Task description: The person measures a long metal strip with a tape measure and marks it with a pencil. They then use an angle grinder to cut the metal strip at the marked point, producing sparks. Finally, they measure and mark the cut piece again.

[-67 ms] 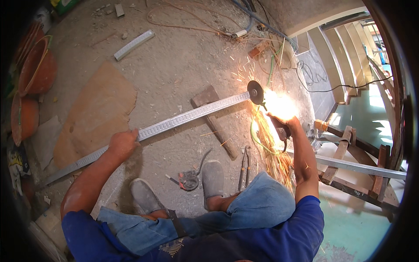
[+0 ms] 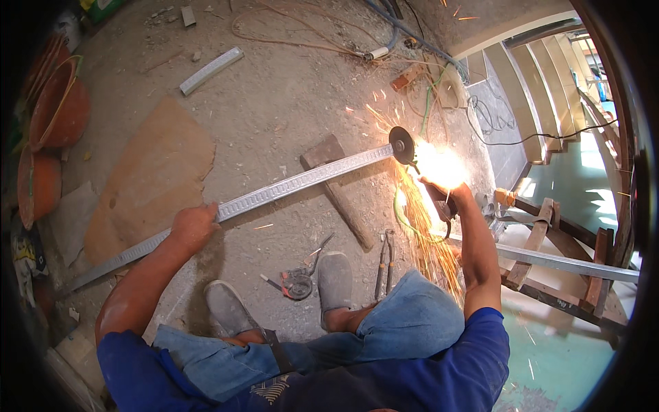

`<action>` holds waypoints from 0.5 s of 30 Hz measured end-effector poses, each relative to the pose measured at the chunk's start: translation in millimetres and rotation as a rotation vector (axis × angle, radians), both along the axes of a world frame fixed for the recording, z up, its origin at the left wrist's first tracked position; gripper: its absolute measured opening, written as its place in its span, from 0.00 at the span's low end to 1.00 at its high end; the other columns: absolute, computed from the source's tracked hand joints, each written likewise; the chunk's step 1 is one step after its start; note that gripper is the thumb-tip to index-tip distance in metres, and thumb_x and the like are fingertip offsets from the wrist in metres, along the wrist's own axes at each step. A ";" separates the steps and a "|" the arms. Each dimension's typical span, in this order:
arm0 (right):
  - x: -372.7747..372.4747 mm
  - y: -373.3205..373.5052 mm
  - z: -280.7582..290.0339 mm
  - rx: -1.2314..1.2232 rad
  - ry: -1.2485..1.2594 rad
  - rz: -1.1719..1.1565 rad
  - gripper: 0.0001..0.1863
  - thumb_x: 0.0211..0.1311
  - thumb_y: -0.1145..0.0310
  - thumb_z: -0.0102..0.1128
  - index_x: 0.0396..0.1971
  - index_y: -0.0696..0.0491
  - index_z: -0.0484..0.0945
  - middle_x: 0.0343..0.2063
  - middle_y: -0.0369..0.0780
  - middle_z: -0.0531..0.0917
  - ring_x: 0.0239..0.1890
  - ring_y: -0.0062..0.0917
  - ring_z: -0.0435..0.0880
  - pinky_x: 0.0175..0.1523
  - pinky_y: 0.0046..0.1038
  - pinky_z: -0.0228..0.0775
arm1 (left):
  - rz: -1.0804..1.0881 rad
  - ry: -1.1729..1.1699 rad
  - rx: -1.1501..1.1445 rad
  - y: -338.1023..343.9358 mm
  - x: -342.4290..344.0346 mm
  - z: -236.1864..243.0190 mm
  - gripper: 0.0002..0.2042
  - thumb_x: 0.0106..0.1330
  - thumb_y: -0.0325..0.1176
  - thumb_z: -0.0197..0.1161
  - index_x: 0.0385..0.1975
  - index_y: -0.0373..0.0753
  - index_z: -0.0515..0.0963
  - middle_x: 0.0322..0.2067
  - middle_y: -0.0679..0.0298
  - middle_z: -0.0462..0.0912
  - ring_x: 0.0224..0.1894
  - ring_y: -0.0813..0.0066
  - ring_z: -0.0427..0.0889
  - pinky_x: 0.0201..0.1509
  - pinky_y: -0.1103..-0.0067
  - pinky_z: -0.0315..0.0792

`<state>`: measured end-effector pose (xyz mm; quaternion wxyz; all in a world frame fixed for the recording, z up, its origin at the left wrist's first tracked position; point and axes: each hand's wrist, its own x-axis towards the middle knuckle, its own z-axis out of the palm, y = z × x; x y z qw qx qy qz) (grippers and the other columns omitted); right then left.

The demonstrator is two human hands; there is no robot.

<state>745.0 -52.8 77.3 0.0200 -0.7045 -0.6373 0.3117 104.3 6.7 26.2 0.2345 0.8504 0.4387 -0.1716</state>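
Note:
A long, perforated galvanised metal channel runs from the lower left up to the middle right. My left hand is closed around it left of the middle. My right hand grips an angle grinder, partly lost in glare. Its dark cutting disc meets the channel's right end. Sparks stream down from there toward my right knee, and some fly upward. Beneath the channel lies a hammer with a wooden handle.
Pliers and a tape measure lie near my shoes. A short channel offcut and a brown sheet are on the dusty floor. Orange buckets stand at left. A wooden frame and cables lie around.
The spray of sparks has shifted, with some now scattered farther off at top right and lower right. My hands, the channel and the grinder look still.

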 end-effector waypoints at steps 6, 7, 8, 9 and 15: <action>-5.6 3.1 4.3 0.031 -0.002 0.000 0.19 0.58 0.53 0.71 0.40 0.53 0.86 0.34 0.39 0.88 0.32 0.26 0.81 0.41 0.31 0.76 | 0.013 -0.060 0.052 -1.9 -4.7 -9.7 0.23 0.58 0.42 0.70 0.50 0.38 0.75 0.37 0.52 0.84 0.41 0.49 0.84 0.43 0.58 0.76; -7.5 -1.7 6.6 0.038 0.003 -0.006 0.20 0.58 0.53 0.71 0.40 0.53 0.86 0.34 0.39 0.88 0.32 0.26 0.81 0.41 0.31 0.76 | 0.012 -0.075 0.069 -0.9 -5.0 -10.9 0.23 0.58 0.42 0.70 0.50 0.38 0.75 0.37 0.52 0.84 0.40 0.49 0.85 0.43 0.58 0.76; -8.4 -1.1 8.2 0.040 -0.005 -0.017 0.20 0.58 0.53 0.71 0.40 0.53 0.86 0.34 0.39 0.88 0.32 0.26 0.81 0.41 0.31 0.76 | 0.016 -0.066 0.073 0.2 -5.2 -12.1 0.22 0.58 0.42 0.70 0.49 0.38 0.75 0.36 0.52 0.84 0.40 0.49 0.85 0.43 0.58 0.76; -9.7 -2.9 10.1 0.027 -0.019 -0.036 0.20 0.57 0.53 0.71 0.40 0.53 0.86 0.34 0.39 0.88 0.32 0.26 0.81 0.41 0.31 0.76 | 0.018 -0.058 0.074 0.1 -4.4 -11.0 0.22 0.57 0.42 0.70 0.48 0.38 0.75 0.36 0.52 0.84 0.40 0.49 0.85 0.43 0.58 0.76; -9.4 -30.2 18.4 -0.022 -0.073 -0.279 0.19 0.49 0.59 0.74 0.37 0.56 0.83 0.31 0.39 0.86 0.34 0.28 0.81 0.42 0.33 0.74 | 0.025 0.048 0.052 1.8 8.3 0.3 0.18 0.57 0.40 0.70 0.42 0.38 0.76 0.35 0.52 0.84 0.40 0.49 0.84 0.44 0.58 0.77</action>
